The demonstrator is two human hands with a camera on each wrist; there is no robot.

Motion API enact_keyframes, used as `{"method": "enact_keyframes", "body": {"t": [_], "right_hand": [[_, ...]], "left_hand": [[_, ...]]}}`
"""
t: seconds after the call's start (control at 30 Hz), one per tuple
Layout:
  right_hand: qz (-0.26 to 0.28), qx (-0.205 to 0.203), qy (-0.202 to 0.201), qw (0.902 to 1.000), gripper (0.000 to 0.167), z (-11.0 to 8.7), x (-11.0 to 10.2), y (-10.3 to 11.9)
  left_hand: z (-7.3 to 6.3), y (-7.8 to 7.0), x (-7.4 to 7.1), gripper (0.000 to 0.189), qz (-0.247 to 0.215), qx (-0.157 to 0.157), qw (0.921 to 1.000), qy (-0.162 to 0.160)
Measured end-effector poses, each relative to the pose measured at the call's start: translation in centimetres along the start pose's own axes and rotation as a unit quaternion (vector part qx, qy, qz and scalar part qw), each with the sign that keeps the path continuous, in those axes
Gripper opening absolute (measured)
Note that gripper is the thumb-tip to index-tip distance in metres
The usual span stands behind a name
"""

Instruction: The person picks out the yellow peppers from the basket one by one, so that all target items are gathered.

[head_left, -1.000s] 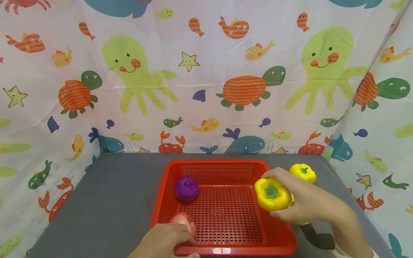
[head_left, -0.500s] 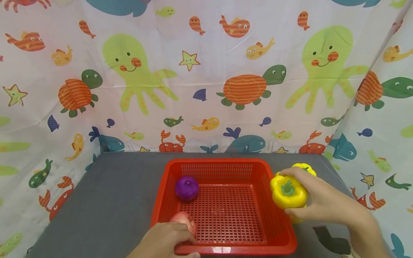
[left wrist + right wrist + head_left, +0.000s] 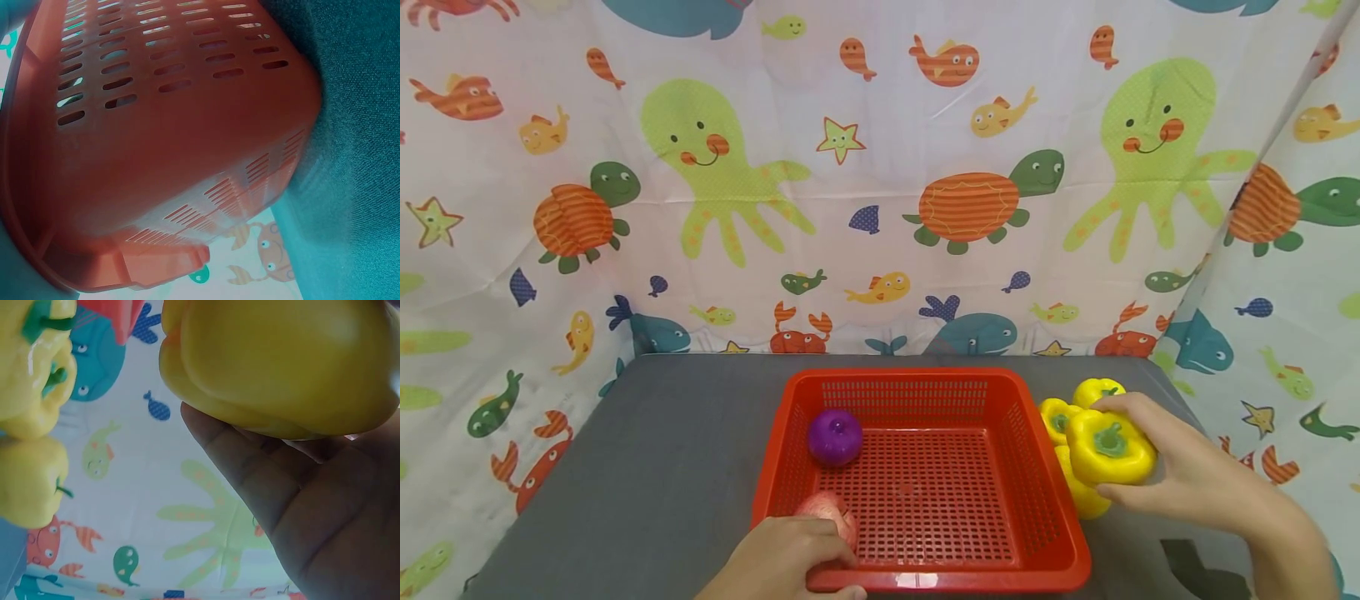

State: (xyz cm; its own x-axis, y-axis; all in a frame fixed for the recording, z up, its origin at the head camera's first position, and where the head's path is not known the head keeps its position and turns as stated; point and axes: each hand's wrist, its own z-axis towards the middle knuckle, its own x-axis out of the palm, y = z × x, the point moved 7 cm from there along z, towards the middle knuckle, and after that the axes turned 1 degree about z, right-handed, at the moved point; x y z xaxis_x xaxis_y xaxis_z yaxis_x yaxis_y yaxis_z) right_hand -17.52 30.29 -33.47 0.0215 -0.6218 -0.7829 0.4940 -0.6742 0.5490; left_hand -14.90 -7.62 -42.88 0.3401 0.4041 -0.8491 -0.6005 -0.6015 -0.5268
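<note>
My right hand [image 3: 1187, 479] holds a yellow bell pepper [image 3: 1111, 450] between fingers and thumb, its green stem facing the head camera. In the right wrist view this pepper [image 3: 281, 369] fills the top, raised off the table. Below and behind it, several other yellow bell peppers [image 3: 1084, 498] stand beside the right side of a red plastic basket [image 3: 917, 581]. At the basket's near left corner, my left hand [image 3: 786, 558] grips the rim, fingers over the edge. Inside, a round pinkish-red fruit [image 3: 829, 510] lies by those fingers, and a round purple onion-like piece [image 3: 835, 437] sits farther back.
A grey cloth covers the table [image 3: 685, 450], with bare cloth left of the basket. Patterned curtain [image 3: 865, 200] with sea animals hangs behind and along both sides. In the left wrist view the basket's slotted wall [image 3: 181, 144] takes up most of the picture.
My right hand has carried the yellow bell pepper rightward, from above the basket's right rim to over the other peppers. My left hand and the basket have stayed put.
</note>
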Motion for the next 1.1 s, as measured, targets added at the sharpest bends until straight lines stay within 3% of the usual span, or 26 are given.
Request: {"method": "enact_keyframes", "body": {"t": [0.33,0.6,0.9,1.1], "right_hand": [[-0.022,0.071,-0.020,0.9970,0.075,-1.6,-0.8,-3.0],[-0.023,0.097,-0.017,0.9948,0.073,-2.4,-0.9,-5.0],[-0.018,0.147,-0.004,0.9889,0.076,-2.9,-0.3,-7.0],[-0.015,0.163,-0.001,0.9865,0.077,-3.1,0.0,-8.0]], "left_hand": [[0.0,0.0,0.0,0.036,0.004,0.012,0.9999,-0.009],[0.1,0.2,0.1,0.036,0.003,-0.011,0.9999,0.002],[0.1,-0.1,0.0,0.033,0.022,0.036,0.9989,-0.023],[0.1,-0.2,-0.1,0.032,0.025,0.034,0.9989,-0.021]]}}
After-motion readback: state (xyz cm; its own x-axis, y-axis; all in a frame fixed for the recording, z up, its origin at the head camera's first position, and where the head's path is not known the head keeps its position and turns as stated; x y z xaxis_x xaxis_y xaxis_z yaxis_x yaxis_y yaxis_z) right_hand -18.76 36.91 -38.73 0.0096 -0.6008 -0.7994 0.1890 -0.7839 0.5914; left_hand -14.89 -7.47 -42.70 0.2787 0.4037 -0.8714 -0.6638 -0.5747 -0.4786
